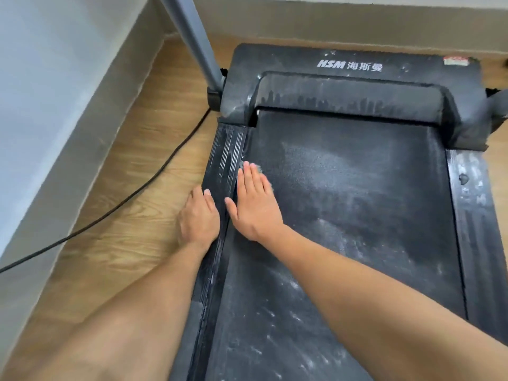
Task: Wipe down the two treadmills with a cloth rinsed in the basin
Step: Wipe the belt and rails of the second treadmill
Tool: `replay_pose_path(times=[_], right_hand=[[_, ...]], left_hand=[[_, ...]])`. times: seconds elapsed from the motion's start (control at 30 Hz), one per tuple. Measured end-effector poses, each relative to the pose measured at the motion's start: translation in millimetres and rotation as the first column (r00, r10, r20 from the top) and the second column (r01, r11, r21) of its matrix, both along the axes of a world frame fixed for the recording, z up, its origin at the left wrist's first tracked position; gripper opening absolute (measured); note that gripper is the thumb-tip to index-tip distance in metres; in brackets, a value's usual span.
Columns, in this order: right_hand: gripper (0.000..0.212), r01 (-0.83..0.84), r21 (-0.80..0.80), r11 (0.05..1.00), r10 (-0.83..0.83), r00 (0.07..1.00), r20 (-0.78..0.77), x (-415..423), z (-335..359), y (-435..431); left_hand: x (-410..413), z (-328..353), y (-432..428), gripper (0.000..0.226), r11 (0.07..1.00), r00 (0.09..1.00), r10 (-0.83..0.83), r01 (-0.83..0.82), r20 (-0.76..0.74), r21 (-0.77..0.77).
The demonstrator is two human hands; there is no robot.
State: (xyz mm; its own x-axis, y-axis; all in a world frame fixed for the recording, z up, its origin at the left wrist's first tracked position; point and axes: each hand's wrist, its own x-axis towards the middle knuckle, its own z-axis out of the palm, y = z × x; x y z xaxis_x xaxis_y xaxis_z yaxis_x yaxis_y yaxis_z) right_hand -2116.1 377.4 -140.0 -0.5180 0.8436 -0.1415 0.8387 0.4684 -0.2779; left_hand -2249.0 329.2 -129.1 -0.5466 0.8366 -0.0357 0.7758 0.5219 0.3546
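A black treadmill (357, 188) fills the middle and right of the head view, its belt streaked with pale dust and damp patches. My right hand (254, 204) lies flat with straight fingers on the belt's left edge, pressing a small grey cloth (259, 169) of which only a bit shows past the fingertips. My left hand (199, 218) rests on the treadmill's ribbed left side rail (225, 158), thumb on the rail, fingers hidden over its outer edge. No basin or second treadmill is in view.
A grey upright post (198, 42) rises from the treadmill's front left corner. A black power cable (132, 196) runs across the wooden floor (123, 215) toward the left. A grey wall base (68, 138) borders the floor on the left and at the back.
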Motion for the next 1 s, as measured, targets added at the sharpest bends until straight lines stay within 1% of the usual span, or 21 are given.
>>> replay_pose_path(times=[0.1, 0.13, 0.2, 0.27, 0.33, 0.43, 0.5, 0.57, 0.6, 0.67, 0.73, 0.83, 0.9, 0.93, 1.0], right_hand=[[0.084, -0.158, 0.033, 0.987, 0.156, 0.986, 0.05, 32, 0, -5], [0.085, -0.18, 0.04, 0.983, 0.177, 0.982, 0.065, 48, 2, -5], [0.087, -0.137, 0.047, 0.989, 0.133, 0.988, 0.081, 84, 3, -6], [0.089, -0.015, 0.05, 0.999, 0.011, 0.997, 0.081, 130, 4, -7], [0.089, 0.169, 0.047, 0.985, -0.173, 0.981, 0.088, 194, 3, -7], [0.094, 0.469, 0.015, 0.883, -0.467, 0.874, 0.136, 298, 8, -11], [0.1, 0.562, -0.049, 0.826, -0.551, 0.823, 0.141, 331, 12, -14], [0.104, 0.629, -0.083, 0.773, -0.618, 0.777, 0.121, 320, 14, -14], [0.105, 0.646, -0.066, 0.76, -0.638, 0.762, 0.108, 301, 12, -14], [0.108, 0.618, -0.024, 0.786, -0.613, 0.785, 0.09, 251, 9, -17], [0.111, 0.52, -0.024, 0.854, -0.517, 0.853, 0.068, 189, 7, -18], [0.109, 0.285, -0.038, 0.958, -0.284, 0.959, 0.013, 79, 6, -23], [0.102, 0.131, -0.035, 0.991, -0.131, 0.991, 0.001, 19, 3, -39], [0.1, 0.084, -0.034, 0.996, -0.084, 0.996, 0.004, 1, 2, -49], [0.098, -0.006, -0.03, 1.0, 0.007, 0.999, 0.032, -4, 1, -61]], left_hand=[[-5, 0, 1, 0.035, 1.0, 1.0, 0.018, -0.018, 0.017, -0.009], [-7, -1, 3, 0.035, 1.0, 1.0, 0.019, -0.019, 0.023, -0.012], [-8, -3, 3, 0.038, 1.0, 0.999, 0.016, -0.016, 0.04, -0.016], [-9, -4, 5, 0.04, 0.999, 0.999, 0.009, -0.007, 0.051, -0.037], [-9, -4, 6, 0.042, 0.998, 0.998, -0.003, 0.006, 0.058, -0.065], [-6, -4, 6, 0.043, 0.997, 0.998, 0.007, -0.003, 0.059, -0.072], [-4, -4, 7, 0.043, 0.997, 0.998, 0.014, -0.01, 0.062, -0.072], [-2, -6, 8, 0.044, 0.998, 0.997, 0.013, -0.008, 0.074, -0.063], [-3, -7, 8, 0.045, 0.998, 0.997, 0.018, -0.014, 0.079, -0.062], [-4, -7, 7, 0.046, 0.997, 0.994, 0.035, -0.027, 0.102, -0.073], [-6, -4, 10, 0.048, 0.995, 0.985, 0.055, -0.039, 0.164, -0.097], [-11, -1, 11, 0.052, 0.988, 0.959, 0.082, -0.042, 0.271, -0.151], [-16, 2, 10, 0.054, 0.985, 0.942, 0.074, -0.017, 0.326, -0.174], [-19, 2, 10, 0.055, 0.983, 0.935, 0.066, -0.001, 0.349, -0.181], [-23, 4, 11, 0.061, 0.98, 0.917, 0.072, 0.008, 0.391, -0.199]])
